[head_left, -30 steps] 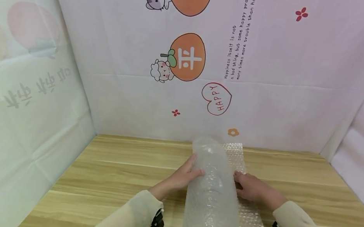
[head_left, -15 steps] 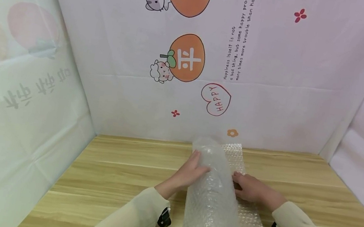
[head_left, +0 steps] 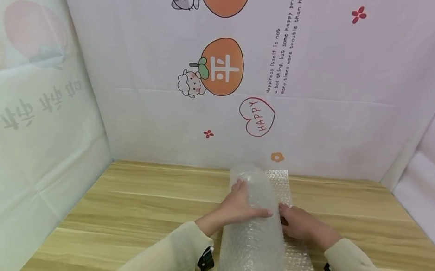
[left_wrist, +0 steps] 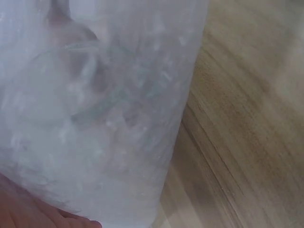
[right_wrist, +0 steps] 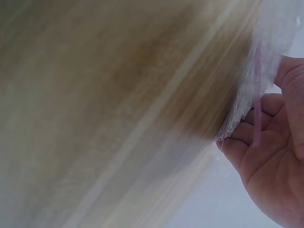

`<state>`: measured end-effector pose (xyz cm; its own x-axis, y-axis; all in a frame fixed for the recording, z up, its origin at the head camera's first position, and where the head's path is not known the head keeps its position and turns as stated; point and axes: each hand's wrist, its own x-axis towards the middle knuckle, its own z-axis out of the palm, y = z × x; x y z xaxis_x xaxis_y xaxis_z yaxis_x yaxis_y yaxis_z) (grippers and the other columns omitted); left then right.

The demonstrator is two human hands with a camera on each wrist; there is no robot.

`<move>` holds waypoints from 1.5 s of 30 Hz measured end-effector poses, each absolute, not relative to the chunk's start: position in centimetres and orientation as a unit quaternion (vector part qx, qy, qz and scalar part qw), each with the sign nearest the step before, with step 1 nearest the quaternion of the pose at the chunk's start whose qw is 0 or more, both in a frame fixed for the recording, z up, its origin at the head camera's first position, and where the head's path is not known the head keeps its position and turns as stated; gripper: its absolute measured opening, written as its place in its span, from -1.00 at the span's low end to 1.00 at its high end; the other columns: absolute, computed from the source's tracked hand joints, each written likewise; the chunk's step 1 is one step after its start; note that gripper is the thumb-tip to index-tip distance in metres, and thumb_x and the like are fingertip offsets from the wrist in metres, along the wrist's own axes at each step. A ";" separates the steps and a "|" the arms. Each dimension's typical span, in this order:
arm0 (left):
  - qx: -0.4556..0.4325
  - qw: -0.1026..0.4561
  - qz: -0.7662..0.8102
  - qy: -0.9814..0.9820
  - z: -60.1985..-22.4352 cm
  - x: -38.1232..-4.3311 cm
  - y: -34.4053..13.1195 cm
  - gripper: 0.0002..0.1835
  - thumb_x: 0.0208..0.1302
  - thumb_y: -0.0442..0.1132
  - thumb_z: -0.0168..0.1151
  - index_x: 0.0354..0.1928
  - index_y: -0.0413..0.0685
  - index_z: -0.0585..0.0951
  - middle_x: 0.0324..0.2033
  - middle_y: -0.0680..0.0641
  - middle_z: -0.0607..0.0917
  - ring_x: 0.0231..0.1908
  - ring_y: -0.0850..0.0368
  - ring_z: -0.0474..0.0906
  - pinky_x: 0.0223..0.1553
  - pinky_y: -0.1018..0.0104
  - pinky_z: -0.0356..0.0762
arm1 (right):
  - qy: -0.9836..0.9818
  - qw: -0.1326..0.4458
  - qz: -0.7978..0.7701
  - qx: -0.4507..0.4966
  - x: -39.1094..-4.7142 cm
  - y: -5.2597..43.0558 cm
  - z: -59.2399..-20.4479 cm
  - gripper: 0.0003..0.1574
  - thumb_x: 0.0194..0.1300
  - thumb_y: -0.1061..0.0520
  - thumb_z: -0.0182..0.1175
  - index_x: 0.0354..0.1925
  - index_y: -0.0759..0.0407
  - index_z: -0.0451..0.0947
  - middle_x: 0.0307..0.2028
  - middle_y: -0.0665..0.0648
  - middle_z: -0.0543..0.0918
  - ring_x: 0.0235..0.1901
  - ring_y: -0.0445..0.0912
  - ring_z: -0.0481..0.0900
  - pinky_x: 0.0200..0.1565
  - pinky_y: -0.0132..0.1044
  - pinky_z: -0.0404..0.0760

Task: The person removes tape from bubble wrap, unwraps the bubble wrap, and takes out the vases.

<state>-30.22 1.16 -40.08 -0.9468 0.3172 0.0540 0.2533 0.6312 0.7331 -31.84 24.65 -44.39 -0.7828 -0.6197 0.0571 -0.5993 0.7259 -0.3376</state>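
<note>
A sheet of clear bubble wrap [head_left: 252, 253] lies rolled over on the table, its long axis running away from me. A flat layer of it extends out on the right side. My left hand [head_left: 237, 208] rests on top of the roll, fingers pointing away and thumb stretched to the right. Through the wrap in the left wrist view, a faint round outline shows; what it belongs to is unclear. My right hand [head_left: 300, 224] grips the wrap at the roll's right side. In the right wrist view, the right hand's fingers [right_wrist: 237, 147] curl at the sheet's edge, with the thumb opposite.
The wood-grain table [head_left: 137, 217] stretches out on both sides of the wrap. A white printed cloth [head_left: 327, 133] hangs behind the table's far edge. More cloth hangs at the left and right sides. A black strap [head_left: 206, 260] sits at my left wrist.
My left hand has slid from the roll's left side up and rightward onto its top, the thumb spreading wider. The right hand and the wrap stay almost in place.
</note>
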 end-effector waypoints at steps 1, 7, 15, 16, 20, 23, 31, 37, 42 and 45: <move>0.157 0.043 0.402 0.901 -40.1 -30.2 1.2 0.32 -0.06 0.33 0.41 0.51 -0.27 -0.09 0.49 -0.27 -0.10 0.45 -0.14 -0.10 0.34 -0.02 0.09 | 0.928 0.029 -0.169 -0.330 -31.9 24.6 -44.3 -0.59 0.37 0.12 0.19 0.12 0.29 0.51 0.05 0.41 0.56 -0.02 0.16 0.58 0.02 0.07 0.53; 0.150 0.054 0.413 0.897 -40.3 -30.2 1.3 0.31 -0.04 0.25 0.43 0.51 -0.27 -0.12 0.50 -0.25 -0.13 0.45 -0.10 -0.12 0.34 0.01 0.10 | 0.931 0.044 -0.169 -0.320 -31.7 24.5 -44.1 -0.56 0.37 0.07 0.20 0.12 0.26 0.52 0.20 0.53 0.40 0.14 0.31 0.45 0.12 0.14 0.43; 0.156 0.043 0.422 0.892 -40.8 -30.6 1.1 0.27 -0.01 0.22 0.43 0.51 -0.29 -0.10 0.49 -0.26 -0.06 0.43 -0.10 -0.03 0.34 0.05 0.10 | 0.934 0.046 -0.155 -0.319 -31.7 24.4 -44.1 -0.49 0.38 0.06 0.20 0.16 0.35 0.48 0.23 0.56 0.35 0.19 0.35 0.38 0.16 0.17 0.37; 0.157 0.040 0.424 0.891 -40.8 -30.6 1.0 0.26 -0.01 0.21 0.43 0.51 -0.29 -0.10 0.48 -0.26 -0.04 0.43 -0.10 -0.02 0.34 0.06 0.11 | 0.934 0.046 -0.153 -0.319 -31.7 24.4 -44.1 -0.46 0.37 0.07 0.20 0.17 0.39 0.46 0.23 0.56 0.34 0.19 0.36 0.37 0.16 0.17 0.37; 0.168 0.026 0.443 0.880 -40.9 -30.6 0.8 0.23 -0.01 0.13 0.46 0.49 -0.33 -0.05 0.46 -0.28 0.06 0.40 -0.08 0.07 0.33 0.09 0.14 | 0.938 0.048 -0.138 -0.316 -31.7 24.3 -44.2 -0.36 0.35 0.09 0.22 0.22 0.51 0.37 0.24 0.57 0.33 0.20 0.37 0.35 0.17 0.18 0.36; 0.174 0.019 0.455 0.873 -40.7 -30.5 0.5 0.20 -0.02 0.09 0.47 0.48 -0.35 -0.01 0.43 -0.29 0.13 0.37 -0.09 0.14 0.31 0.07 0.18 | 0.942 0.058 -0.137 -0.302 -31.6 24.3 -44.2 -0.32 0.35 0.11 0.22 0.25 0.54 0.33 0.26 0.56 0.30 0.23 0.36 0.31 0.20 0.17 0.32; 0.182 -0.005 0.491 0.852 -40.8 -30.8 -0.6 0.00 -0.06 0.02 0.51 0.35 -0.26 0.22 0.13 -0.18 0.46 0.08 -0.04 0.44 0.12 0.06 0.42 | 0.944 0.061 -0.135 -0.296 -31.6 24.3 -44.3 -0.25 0.36 0.02 0.22 0.25 0.57 0.32 0.26 0.59 0.28 0.26 0.40 0.25 0.23 0.19 0.26; 0.185 -0.001 0.511 0.840 -40.9 -31.0 -1.7 -0.02 -0.03 -0.01 0.49 0.37 -0.26 0.22 0.10 -0.17 0.47 0.06 -0.05 0.45 0.07 0.04 0.46 | 0.940 0.043 -0.139 -0.309 -31.7 24.6 -44.5 -0.21 0.37 -0.08 0.19 0.23 0.56 0.34 0.23 0.61 0.31 0.23 0.40 0.30 0.20 0.19 0.30; 0.183 0.006 0.526 0.830 -40.9 -31.1 -2.7 -0.01 -0.01 -0.03 0.47 0.41 -0.23 0.19 0.14 -0.18 0.47 0.07 -0.06 0.45 0.05 0.04 0.47 | 0.938 0.044 -0.143 -0.312 -31.5 24.6 -44.4 -0.21 0.36 -0.07 0.20 0.22 0.58 0.35 0.22 0.62 0.30 0.22 0.42 0.29 0.20 0.20 0.29; 0.187 0.010 0.536 0.823 -41.0 -31.2 -3.1 -0.03 0.00 -0.05 0.47 0.40 -0.21 0.20 0.12 -0.15 0.47 0.04 -0.04 0.46 0.02 0.05 0.48 | 0.938 0.053 -0.148 -0.308 -31.4 24.5 -44.3 -0.20 0.36 -0.06 0.20 0.22 0.60 0.33 0.24 0.62 0.28 0.24 0.42 0.27 0.21 0.20 0.28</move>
